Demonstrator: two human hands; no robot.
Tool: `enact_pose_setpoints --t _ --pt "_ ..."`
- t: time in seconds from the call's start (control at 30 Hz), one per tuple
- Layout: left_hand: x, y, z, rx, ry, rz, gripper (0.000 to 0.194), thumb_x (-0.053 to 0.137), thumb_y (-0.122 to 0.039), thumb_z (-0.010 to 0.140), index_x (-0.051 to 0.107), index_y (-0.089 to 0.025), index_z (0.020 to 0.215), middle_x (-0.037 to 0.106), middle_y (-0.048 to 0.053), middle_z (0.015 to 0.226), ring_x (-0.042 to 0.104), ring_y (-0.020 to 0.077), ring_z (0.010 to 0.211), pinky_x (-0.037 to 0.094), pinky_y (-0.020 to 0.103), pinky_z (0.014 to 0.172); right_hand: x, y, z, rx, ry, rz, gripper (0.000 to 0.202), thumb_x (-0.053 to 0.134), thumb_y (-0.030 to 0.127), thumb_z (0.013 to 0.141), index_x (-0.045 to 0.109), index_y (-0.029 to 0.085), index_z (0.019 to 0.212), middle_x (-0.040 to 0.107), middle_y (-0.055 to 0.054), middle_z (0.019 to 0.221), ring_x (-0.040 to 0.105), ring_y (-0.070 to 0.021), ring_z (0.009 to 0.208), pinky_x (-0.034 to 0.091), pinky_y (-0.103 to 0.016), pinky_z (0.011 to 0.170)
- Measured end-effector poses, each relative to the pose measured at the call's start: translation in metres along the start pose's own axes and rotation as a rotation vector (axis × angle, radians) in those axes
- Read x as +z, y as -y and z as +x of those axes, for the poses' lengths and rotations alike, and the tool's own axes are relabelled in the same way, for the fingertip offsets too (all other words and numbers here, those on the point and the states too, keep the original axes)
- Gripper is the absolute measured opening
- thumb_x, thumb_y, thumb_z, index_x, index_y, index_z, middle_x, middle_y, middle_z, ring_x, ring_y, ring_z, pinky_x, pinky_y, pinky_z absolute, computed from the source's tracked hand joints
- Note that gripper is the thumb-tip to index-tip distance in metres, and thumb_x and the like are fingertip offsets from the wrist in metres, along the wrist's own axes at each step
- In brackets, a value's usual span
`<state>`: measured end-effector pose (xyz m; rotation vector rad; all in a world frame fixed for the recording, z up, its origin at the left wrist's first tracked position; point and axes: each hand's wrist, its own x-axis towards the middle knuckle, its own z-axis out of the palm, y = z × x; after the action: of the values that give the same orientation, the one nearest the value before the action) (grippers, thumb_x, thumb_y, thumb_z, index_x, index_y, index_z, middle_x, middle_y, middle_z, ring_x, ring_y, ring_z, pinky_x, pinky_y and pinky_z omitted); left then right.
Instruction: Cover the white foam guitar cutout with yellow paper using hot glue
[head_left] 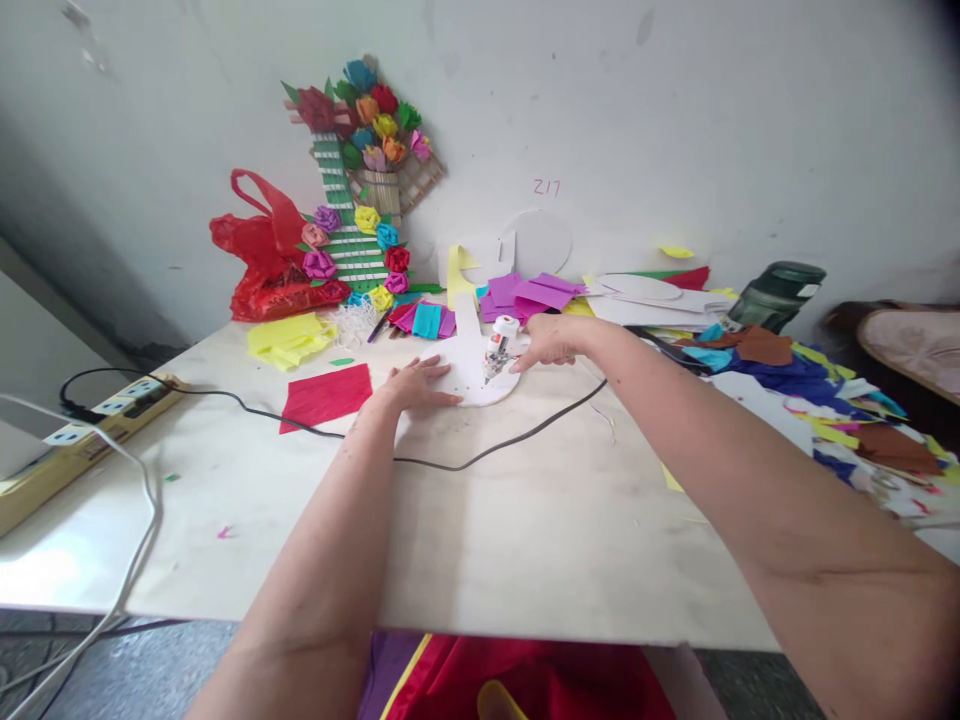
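A white round board with a narrow strip sticking up at its far side lies flat on the table. My left hand rests on the board's left edge, fingers spread and pressing lightly. In my right hand is a white hot glue gun, its nozzle tipped down at the board's surface. Small dots mark the board near the nozzle. A red sheet of crepe paper lies left of my left hand, and purple paper pieces are just beyond the board.
A black cord crosses the table from a power strip at left. A red plastic bag and paper-flower decorations stand against the wall. Paper scraps and a dark green bottle crowd the right side.
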<state>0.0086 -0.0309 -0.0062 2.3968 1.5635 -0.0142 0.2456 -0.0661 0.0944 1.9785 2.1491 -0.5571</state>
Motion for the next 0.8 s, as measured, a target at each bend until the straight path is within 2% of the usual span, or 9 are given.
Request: enact_pose_setpoints --t 0.4,0.8 --pt "0.003 0.003 0.003 0.002 -0.011 0.006 0.088 0.045 -0.078 0.058 0.031 -0.037 0.136 0.012 -0.007 0.148 0.007 0.0312 0.135 0.012 0.052 0.105 0.006 0.0 0.008 -0.015 0.003 -0.002 0.063 0.068 0.059 0.056 0.052 0.015 0.098 0.055 -0.002 0.065 0.05 -0.0122 0.049 0.039 -0.025 0.045" --pt "0.002 0.001 0.001 -0.003 -0.009 0.006 0.09 0.046 -0.078 0.058 0.031 -0.036 0.136 0.013 -0.007 0.148 0.007 0.0319 0.135 0.013 0.052 0.105 0.01 -0.001 0.017 -0.014 0.018 -0.02 0.067 0.066 0.062 0.056 0.054 0.014 0.101 0.055 -0.002 0.066 0.05 -0.0123 0.05 0.039 -0.026 0.047"
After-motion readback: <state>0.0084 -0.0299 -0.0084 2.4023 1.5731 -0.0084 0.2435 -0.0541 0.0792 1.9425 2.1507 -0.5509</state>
